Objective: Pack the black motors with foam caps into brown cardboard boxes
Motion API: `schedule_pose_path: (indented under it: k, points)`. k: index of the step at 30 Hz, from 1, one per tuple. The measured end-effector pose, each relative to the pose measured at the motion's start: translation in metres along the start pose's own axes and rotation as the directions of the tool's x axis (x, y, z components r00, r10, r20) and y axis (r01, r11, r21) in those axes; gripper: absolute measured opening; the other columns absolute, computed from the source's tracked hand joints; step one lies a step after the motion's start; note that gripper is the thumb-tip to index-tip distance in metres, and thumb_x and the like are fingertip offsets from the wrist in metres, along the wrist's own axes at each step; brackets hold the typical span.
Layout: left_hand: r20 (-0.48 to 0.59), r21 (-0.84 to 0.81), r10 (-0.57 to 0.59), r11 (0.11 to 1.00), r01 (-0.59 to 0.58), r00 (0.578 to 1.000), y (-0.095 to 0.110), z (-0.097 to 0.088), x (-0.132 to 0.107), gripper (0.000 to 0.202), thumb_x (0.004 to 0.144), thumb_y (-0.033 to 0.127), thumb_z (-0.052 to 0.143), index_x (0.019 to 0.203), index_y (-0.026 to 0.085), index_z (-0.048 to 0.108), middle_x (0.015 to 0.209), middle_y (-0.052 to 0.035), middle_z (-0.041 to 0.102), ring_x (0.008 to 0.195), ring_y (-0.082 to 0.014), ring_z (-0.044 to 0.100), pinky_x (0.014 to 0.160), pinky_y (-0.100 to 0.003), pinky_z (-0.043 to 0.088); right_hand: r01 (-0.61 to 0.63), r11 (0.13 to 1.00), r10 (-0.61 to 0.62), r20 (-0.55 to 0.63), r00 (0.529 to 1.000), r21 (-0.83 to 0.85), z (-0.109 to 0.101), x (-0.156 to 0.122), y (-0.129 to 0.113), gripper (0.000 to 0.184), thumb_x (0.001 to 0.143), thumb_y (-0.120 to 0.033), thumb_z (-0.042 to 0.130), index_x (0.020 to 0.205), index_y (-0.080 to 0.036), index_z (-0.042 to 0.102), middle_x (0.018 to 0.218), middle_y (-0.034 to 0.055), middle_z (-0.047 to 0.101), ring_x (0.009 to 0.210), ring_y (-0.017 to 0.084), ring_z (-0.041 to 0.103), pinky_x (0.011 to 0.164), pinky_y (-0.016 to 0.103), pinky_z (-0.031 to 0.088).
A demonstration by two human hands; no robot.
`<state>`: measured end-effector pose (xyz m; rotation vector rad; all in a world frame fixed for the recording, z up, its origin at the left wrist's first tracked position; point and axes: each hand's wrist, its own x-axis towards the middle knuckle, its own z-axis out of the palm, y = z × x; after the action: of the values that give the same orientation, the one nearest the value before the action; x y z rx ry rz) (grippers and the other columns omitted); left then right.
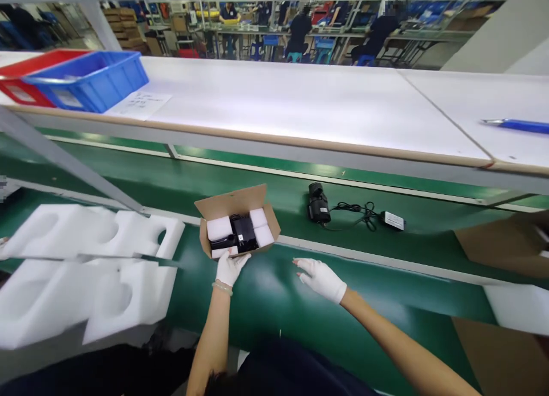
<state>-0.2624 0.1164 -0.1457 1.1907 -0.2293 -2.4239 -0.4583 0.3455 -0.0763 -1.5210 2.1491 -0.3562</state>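
Here, the cardboard box [235, 203] lies roughly along the green conveyor belt [274, 304], touching the left hand [230, 268], whose grip is unclear, while the open right hand [321, 280] is farther off.

Green conveyor belt [394, 287] w/ carton [231, 203], foam inserts [128, 304], black unit [318, 203].

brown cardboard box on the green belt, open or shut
Open: the brown cardboard box has its flap up, showing white foam blocks and a black device inside.
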Motion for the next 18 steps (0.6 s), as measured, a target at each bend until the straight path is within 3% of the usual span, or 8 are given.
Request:
schedule_pose_path:
  k: [2, 5, 8, 10, 12, 14, 16, 18]
  points:
    - [0.013, 0.096, 0.022, 0.995, -0.023, 1.000, 0.023, 0.027, 0.029, 0.058, 0.083, 0.028, 0.051, 0.136, 0.011, 0.034, 0.133, -0.0239, 0.050, 0.120, -0.0359, 0.052, 0.089, -0.051, 0.054, -0.224, 0.975, 0.224, -0.049, 0.973, 0.009, 0.002, -0.001, 0.025, 0.043, 0.086, -0.026, 0.045, 0.126, -0.017, 0.056, 0.124, 0.0124, 0.060, 0.113, 0.026, 0.057, 0.096, 0.040, 0.045]
    - [0.037, 0.216, 0.004, 0.976, -0.012, 0.999, 0.056, 0.077, 0.077, 0.062, 0.084, 0.031, 0.048, 0.137, 0.006, 0.028, 0.137, -0.0286, 0.043, 0.123, -0.0381, 0.049, 0.085, -0.051, 0.056, -0.505, 0.859, 0.512, -0.165, 0.843, 0.088, -0.006, 0.028, 0.059, 0.056, 0.085, -0.030, 0.050, 0.137, -0.009, 0.043, 0.130, 0.0177, 0.055, 0.117, 0.028, 0.054, 0.096, 0.038, 0.044]
    - [0.058, 0.333, 0.051, 0.941, -0.067, 0.997, 0.075, 0.121, 0.115, 0.066, 0.087, 0.039, 0.043, 0.141, 0.011, 0.019, 0.141, -0.0277, 0.037, 0.126, -0.0356, 0.047, 0.086, -0.051, 0.055, -0.659, 0.730, 0.683, -0.225, 0.695, 0.180, -0.030, 0.076, 0.092, 0.074, 0.080, -0.038, 0.058, 0.140, -0.003, 0.033, 0.132, 0.0241, 0.050, 0.118, 0.034, 0.052, 0.096, 0.041, 0.043]
    - [0.065, 0.401, 0.136, 0.904, -0.151, 0.989, 0.076, 0.136, 0.125, 0.065, 0.089, 0.048, 0.037, 0.142, 0.016, 0.016, 0.145, -0.0238, 0.034, 0.126, -0.0310, 0.047, 0.092, -0.048, 0.052, -0.713, 0.655, 0.756, -0.205, 0.622, 0.250, -0.043, 0.107, 0.110, 0.080, 0.077, -0.042, 0.061, 0.139, -0.002, 0.033, 0.129, 0.0267, 0.051, 0.116, 0.036, 0.053, 0.094, 0.043, 0.043]
    - [0.056, 0.472, 0.242, 0.849, -0.239, 0.969, 0.070, 0.133, 0.124, 0.063, 0.089, 0.053, 0.035, 0.141, 0.019, 0.021, 0.145, -0.0213, 0.035, 0.127, -0.0288, 0.048, 0.098, -0.046, 0.047, -0.742, 0.584, 0.808, -0.148, 0.571, 0.327, -0.046, 0.133, 0.124, 0.081, 0.075, -0.047, 0.062, 0.136, -0.001, 0.035, 0.124, 0.0289, 0.052, 0.114, 0.037, 0.055, 0.091, 0.043, 0.044]
    - [0.021, 0.554, 0.364, 0.771, -0.314, 0.931, 0.063, 0.114, 0.115, 0.060, 0.086, 0.049, 0.047, 0.135, 0.017, 0.034, 0.141, -0.0206, 0.041, 0.128, -0.0304, 0.046, 0.104, -0.048, 0.039, -0.755, 0.521, 0.840, -0.083, 0.536, 0.399, -0.038, 0.153, 0.136, 0.081, 0.074, -0.052, 0.060, 0.134, -0.002, 0.037, 0.120, 0.0306, 0.053, 0.112, 0.038, 0.056, 0.088, 0.044, 0.046]
    - [-0.036, 0.639, 0.508, 0.674, -0.371, 0.861, 0.063, 0.087, 0.099, 0.058, 0.078, 0.037, 0.063, 0.128, 0.016, 0.044, 0.140, -0.0195, 0.043, 0.134, -0.0316, 0.037, 0.113, -0.047, 0.026, -0.734, 0.480, 0.848, -0.038, 0.529, 0.481, -0.026, 0.168, 0.147, 0.087, 0.072, -0.056, 0.058, 0.136, -0.003, 0.032, 0.120, 0.0300, 0.054, 0.112, 0.039, 0.055, 0.087, 0.045, 0.047]
    - [-0.081, 0.706, 0.642, 0.577, -0.411, 0.762, 0.074, 0.056, 0.074, 0.058, 0.071, 0.027, 0.069, 0.124, 0.019, 0.048, 0.145, -0.0159, 0.039, 0.140, -0.0301, 0.023, 0.117, -0.043, 0.012, -0.705, 0.466, 0.848, -0.044, 0.527, 0.534, -0.017, 0.177, 0.153, 0.094, 0.068, -0.059, 0.060, 0.139, -0.005, 0.030, 0.126, 0.0291, 0.051, 0.113, 0.041, 0.054, 0.089, 0.047, 0.047]
